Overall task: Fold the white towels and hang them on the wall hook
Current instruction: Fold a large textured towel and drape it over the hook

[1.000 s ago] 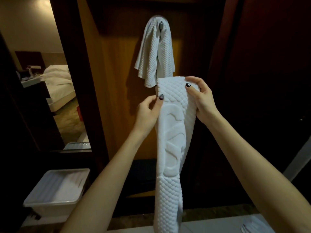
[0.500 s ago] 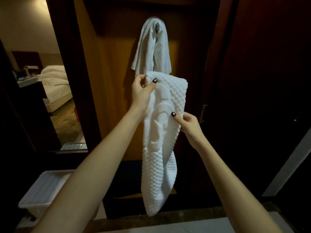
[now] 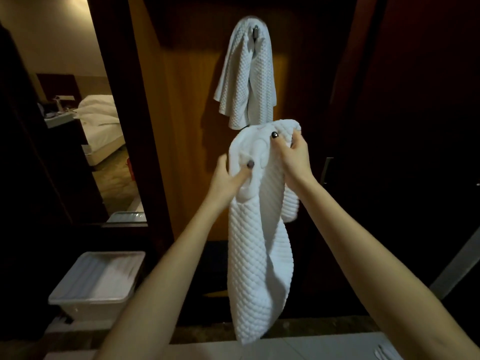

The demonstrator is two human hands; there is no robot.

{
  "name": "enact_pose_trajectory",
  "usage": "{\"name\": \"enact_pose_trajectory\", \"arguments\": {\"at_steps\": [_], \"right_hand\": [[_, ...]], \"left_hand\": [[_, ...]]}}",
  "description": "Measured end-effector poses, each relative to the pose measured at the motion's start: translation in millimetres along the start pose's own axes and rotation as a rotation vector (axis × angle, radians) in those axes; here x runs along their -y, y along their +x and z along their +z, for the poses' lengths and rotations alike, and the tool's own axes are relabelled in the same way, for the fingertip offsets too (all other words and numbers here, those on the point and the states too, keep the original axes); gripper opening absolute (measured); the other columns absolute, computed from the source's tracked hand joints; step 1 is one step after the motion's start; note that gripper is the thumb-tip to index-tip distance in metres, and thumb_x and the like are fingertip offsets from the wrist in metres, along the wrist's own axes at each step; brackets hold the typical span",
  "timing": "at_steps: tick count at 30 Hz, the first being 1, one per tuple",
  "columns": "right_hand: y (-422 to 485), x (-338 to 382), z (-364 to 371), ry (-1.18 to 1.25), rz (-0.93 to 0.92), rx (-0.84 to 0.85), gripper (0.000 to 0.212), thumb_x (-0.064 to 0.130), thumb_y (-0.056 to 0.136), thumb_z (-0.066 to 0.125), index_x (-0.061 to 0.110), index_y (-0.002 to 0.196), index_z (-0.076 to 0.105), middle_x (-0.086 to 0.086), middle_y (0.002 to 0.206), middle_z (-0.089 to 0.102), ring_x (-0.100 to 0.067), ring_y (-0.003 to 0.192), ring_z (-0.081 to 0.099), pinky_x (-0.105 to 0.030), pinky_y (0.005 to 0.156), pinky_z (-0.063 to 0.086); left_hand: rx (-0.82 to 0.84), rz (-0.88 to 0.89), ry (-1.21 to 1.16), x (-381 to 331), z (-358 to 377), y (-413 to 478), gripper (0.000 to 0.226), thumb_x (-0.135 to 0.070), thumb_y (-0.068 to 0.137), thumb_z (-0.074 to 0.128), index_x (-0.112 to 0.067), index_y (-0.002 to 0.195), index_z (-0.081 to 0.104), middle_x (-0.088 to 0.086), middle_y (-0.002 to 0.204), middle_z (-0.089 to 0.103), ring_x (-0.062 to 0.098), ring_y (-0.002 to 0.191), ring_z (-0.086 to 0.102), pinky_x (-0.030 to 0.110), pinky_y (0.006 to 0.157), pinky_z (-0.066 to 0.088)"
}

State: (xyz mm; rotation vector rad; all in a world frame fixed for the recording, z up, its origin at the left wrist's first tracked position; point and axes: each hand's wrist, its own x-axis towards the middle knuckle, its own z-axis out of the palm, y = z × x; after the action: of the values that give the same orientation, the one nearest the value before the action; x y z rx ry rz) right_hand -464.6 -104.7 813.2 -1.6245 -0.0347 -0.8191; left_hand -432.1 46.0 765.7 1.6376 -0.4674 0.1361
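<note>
- From the head view, one white towel (image 3: 246, 81) hangs draped over the wall hook (image 3: 255, 31) at twelve o'clock. Its halves fall either side of the metal peg, so its own weight keeps it there.
- The second towel (image 3: 259, 255) is held up in front of the wooden panel (image 3: 187, 113), just below the hung one. Its top nearly meets that towel's lower hem, and its long tail drops toward six o'clock.
- The right hand (image 3: 293, 157) pinches the bunched top edge between thumb and fingers, at one o'clock on the cloth. I'd judge it carries most of the weight.
- The left hand (image 3: 228, 178) grips the fold at ten o'clock, thumb pressed on the front and fingers tucked behind, seemingly to keep the layers together.
- Both hands sit close together at the towel's top, with the cloth between them. The hook lies well above.
- A white bin (image 3: 98, 276) stands on the floor at seven o'clock, and a bed (image 3: 101, 120) shows through the doorway at nine.
</note>
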Motion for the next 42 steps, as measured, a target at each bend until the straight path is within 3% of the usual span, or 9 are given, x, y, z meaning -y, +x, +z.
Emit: {"name": "enact_pose_trajectory", "arguments": {"at_steps": [2,6,9,17,21,25,30,36,42], "right_hand": [[9.9,-5.6,1.1,-0.107,0.018,-0.074,0.027,0.023,0.095,0.055,0.001,0.109,0.055,0.001,0.094,0.060,-0.011,0.087,0.060,-0.012,0.068,0.048],[18.3,-14.9,-1.3,-0.159,0.068,-0.142,0.043,0.027,0.094,0.055,-0.002,0.124,0.045,-0.009,0.110,0.057,-0.019,0.103,0.056,-0.033,0.089,0.049],[21.6,-15.6,-9.1,-0.162,0.022,-0.128,0.025,0.027,0.093,0.054,0.010,0.108,0.044,0.006,0.091,0.050,-0.007,0.085,0.052,-0.015,0.072,0.046],[38.9,-0.1,-38.4,0.054,0.045,-0.060,0.011,0.012,0.091,0.060,0.011,0.101,0.055,-0.011,0.101,0.062,-0.021,0.092,0.063,-0.036,0.081,0.055],[39.4,0.5,-46.7,0.109,0.083,-0.039,0.012,0.007,0.091,0.060,0.010,0.101,0.055,-0.016,0.106,0.062,-0.027,0.096,0.064,-0.045,0.087,0.054],[42.7,1.2,-51.2,0.148,0.112,-0.119,0.008,0.006,0.093,0.057,0.010,0.100,0.054,-0.015,0.103,0.062,-0.028,0.094,0.064,-0.046,0.088,0.053],[43.7,1.7,-50.3,0.268,0.086,-0.152,0.008,0.005,0.095,0.053,0.008,0.102,0.051,-0.013,0.099,0.061,-0.026,0.090,0.062,-0.043,0.084,0.054],[51.5,5.1,-31.9,0.267,0.075,-0.301,0.013,0.005,0.097,0.049,0.003,0.110,0.047,-0.012,0.096,0.058,-0.022,0.087,0.059,-0.033,0.077,0.053],[50.3,-5.4,-23.8,0.275,0.132,-0.368,0.017,0.007,0.098,0.050,0.003,0.115,0.047,-0.013,0.102,0.059,-0.025,0.092,0.060,-0.039,0.086,0.053]], "left_hand": [[0.020,-0.104,-0.045,30.2,4.4,-29.1,0.056,-0.038,0.078,0.076,-0.020,0.123,0.046,-0.019,0.105,0.056,0.002,0.092,0.059,0.008,0.062,0.045],[0.102,-0.212,-0.147,66.1,17.9,-54.5,0.042,-0.017,0.069,0.085,-0.027,0.097,0.056,-0.016,0.092,0.069,-0.002,0.082,0.067,0.010,0.059,0.049],[0.197,-0.339,-0.166,81.1,15.8,-62.4,0.030,-0.014,0.066,0.087,-0.020,0.089,0.069,-0.001,0.095,0.074,0.009,0.084,0.071,0.018,0.062,0.054],[0.569,-0.503,-0.695,91.8,0.0,-66.0,0.061,-0.023,0.054,0.093,-0.011,0.110,0.071,0.013,0.114,0.068,0.026,0.104,0.066,0.038,0.079,0.057],[0.714,-0.537,-0.691,94.8,-10.3,-58.3,0.073,-0.028,0.057,0.091,-0.010,0.122,0.062,0.013,0.121,0.065,0.026,0.111,0.063,0.039,0.086,0.054],[0.810,-0.574,-0.567,117.5,-17.4,-68.3,0.059,-0.031,0.064,0.087,-0.015,0.118,0.068,0.010,0.127,0.062,0.025,0.119,0.058,0.035,0.089,0.052],[0.420,-0.685,-0.767,164.2,6.3,-110.2,0.060,-0.036,0.070,0.081,-0.006,0.120,0.065,0.013,0.120,0.066,0.023,0.107,0.065,0.033,0.084,0.055],[-0.070,-0.754,-1.248,185.4,48.1,-134.1,0.056,-0.052,0.081,0.057,-0.022,0.127,0.058,0.012,0.125,0.064,0.032,0.115,0.059,0.045,0.093,0.049],[-0.236,-0.739,-1.264,184.9,63.8,-116.2,0.046,-0.037,0.096,0.049,-0.013,0.135,0.049,0.012,0.114,0.069,0.026,0.103,0.067,0.038,0.081,0.051]]}}
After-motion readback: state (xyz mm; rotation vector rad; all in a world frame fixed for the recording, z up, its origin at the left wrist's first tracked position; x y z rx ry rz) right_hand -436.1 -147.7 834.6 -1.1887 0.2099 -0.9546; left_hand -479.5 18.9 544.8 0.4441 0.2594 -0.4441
